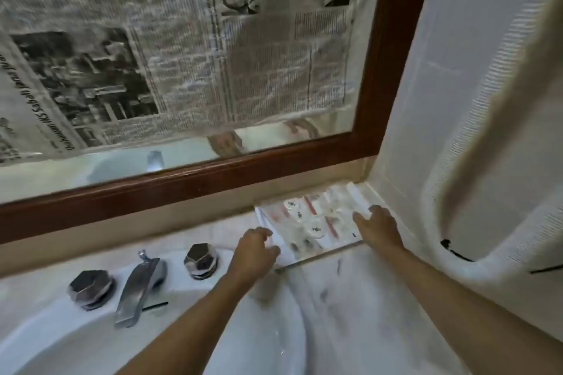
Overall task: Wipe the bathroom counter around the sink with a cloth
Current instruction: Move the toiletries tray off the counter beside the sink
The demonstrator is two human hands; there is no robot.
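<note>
We've got 1 cam, head-worn & wide-angle, looking fwd & steeply down across the sink (76,344) toward the clear tray (310,222) in the back-right corner of the counter (350,298). It's v. close: faucet (137,292) sits just below us at lower left, both forearms cross the bottom edge, the wood-framed mirror (213,181) fills the top half, & the tile wall (426,100) closes the right side.

Both bare forearms reach forward and converge, the left from lower centre and the right from the lower right. The left hand (254,248) is knuckles-up, its fingers curled at the left edge of a clear tray (320,255). The right hand (379,227) lies palm-down, fingers fairly straight, on the tray's right side.
</note>
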